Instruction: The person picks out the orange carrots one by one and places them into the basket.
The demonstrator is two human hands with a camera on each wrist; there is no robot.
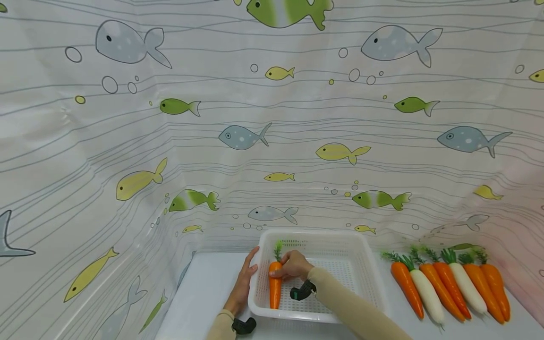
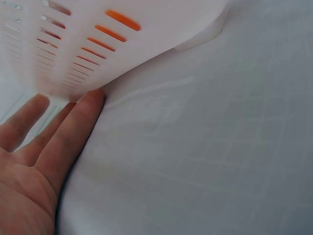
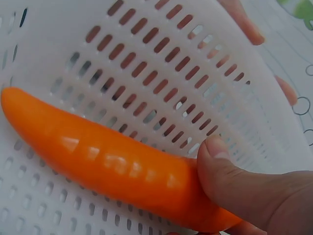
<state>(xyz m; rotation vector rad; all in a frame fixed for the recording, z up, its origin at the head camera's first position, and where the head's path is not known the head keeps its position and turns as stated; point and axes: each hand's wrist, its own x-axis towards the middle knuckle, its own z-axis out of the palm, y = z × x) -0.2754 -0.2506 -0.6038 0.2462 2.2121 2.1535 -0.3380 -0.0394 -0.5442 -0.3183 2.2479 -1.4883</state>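
Inside the white perforated plastic basket (image 1: 312, 233), an orange carrot (image 1: 275, 290) with a green leafy top lies along the left wall. My right hand (image 1: 297, 265) grips its thick upper end; in the right wrist view the thumb (image 3: 217, 166) presses on the carrot. My left hand (image 1: 242, 285) is at the outside of the basket's left wall. Its fingers (image 2: 73, 132) are extended, with fingertips right at the wall's lower part, and orange shows through the slots nearby.
To the right of the basket, several orange carrots (image 1: 407, 288) and two white radishes (image 1: 428, 295) lie side by side on the white table (image 1: 199, 293), leafy ends away from me. A fish-patterned curtain (image 1: 297, 108) surrounds the table at the back and sides.
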